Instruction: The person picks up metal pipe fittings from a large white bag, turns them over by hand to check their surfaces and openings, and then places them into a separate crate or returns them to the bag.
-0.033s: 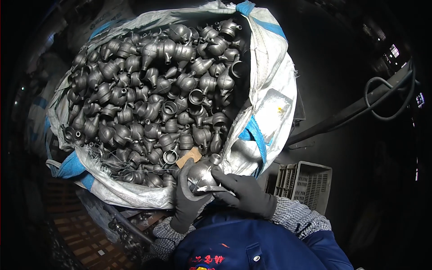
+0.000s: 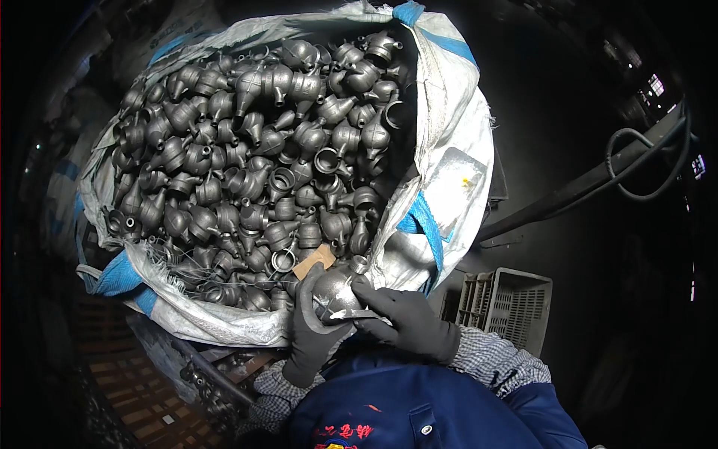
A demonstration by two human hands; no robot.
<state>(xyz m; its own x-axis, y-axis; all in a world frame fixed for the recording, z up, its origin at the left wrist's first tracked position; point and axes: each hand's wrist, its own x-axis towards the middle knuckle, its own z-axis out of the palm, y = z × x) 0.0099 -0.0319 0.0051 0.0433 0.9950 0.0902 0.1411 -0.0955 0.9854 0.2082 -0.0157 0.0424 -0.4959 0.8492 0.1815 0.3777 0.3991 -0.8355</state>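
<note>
At the near rim of a large white woven bulk bag [image 2: 456, 112], my gloved left hand [image 2: 310, 329] is wrapped round a rounded grey metal casting [image 2: 335, 290]. The casting has a short ring-shaped neck at its far right side. My gloved right hand [image 2: 411, 322] pinches a thin, flat, pale metal tool [image 2: 357, 314], which lies across the near side of the casting; its exact kind is unclear. The right fingertips also lie against the casting's right side. Heaped in the bag are many similar castings [image 2: 277, 138], dark grey with narrow spouts and open round ends.
A brown cardboard scrap [image 2: 314, 260] lies on the castings just beyond my left hand. To the right stands a grey plastic crate [image 2: 520, 303]. A metal pole [image 2: 568, 187] with a looped cable slants across the right side. A brown slatted surface [image 2: 149, 396] shows at lower left.
</note>
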